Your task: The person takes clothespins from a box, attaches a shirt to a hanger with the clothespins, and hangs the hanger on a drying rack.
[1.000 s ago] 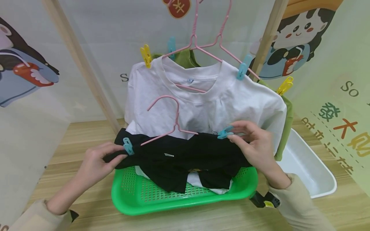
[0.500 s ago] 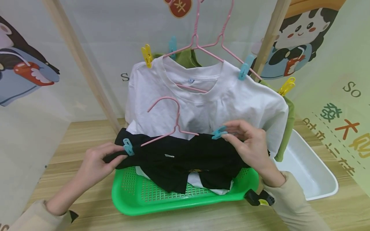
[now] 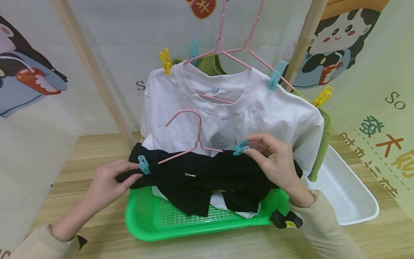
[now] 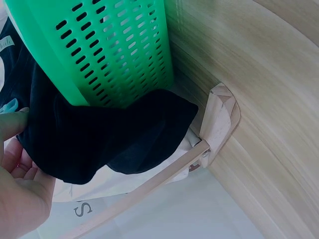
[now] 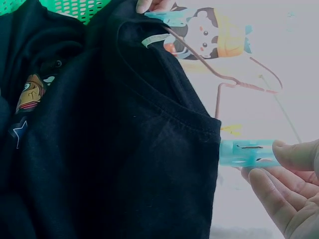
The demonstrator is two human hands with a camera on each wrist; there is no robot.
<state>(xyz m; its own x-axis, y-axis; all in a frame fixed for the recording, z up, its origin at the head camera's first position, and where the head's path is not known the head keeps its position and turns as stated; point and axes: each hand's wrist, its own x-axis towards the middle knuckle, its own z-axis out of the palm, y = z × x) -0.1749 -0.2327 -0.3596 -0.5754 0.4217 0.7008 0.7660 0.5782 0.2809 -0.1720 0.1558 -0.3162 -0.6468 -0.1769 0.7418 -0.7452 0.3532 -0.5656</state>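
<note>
A black T-shirt lies bunched over the green basket, with a pink hanger in its neck. The hanger's hook stands up in front of a white T-shirt. My left hand pinches the black shirt's left shoulder, right beside a blue clothespin clipped there. On the other side, my right hand pinches a second blue clothespin between thumb and fingers. Its tip is right at the black shirt's shoulder edge, beside the collar. The hanger's lower part is hidden inside the shirt.
Behind, the white T-shirt hangs on a pink hanger with yellow and blue clothespins. A green garment hangs behind it. Wooden posts flank them. A white tray stands at the right on the wooden table.
My right hand has moved left with its clothespin, along the black shirt's top edge toward the hanger. My left hand stays in place on the shirt.
</note>
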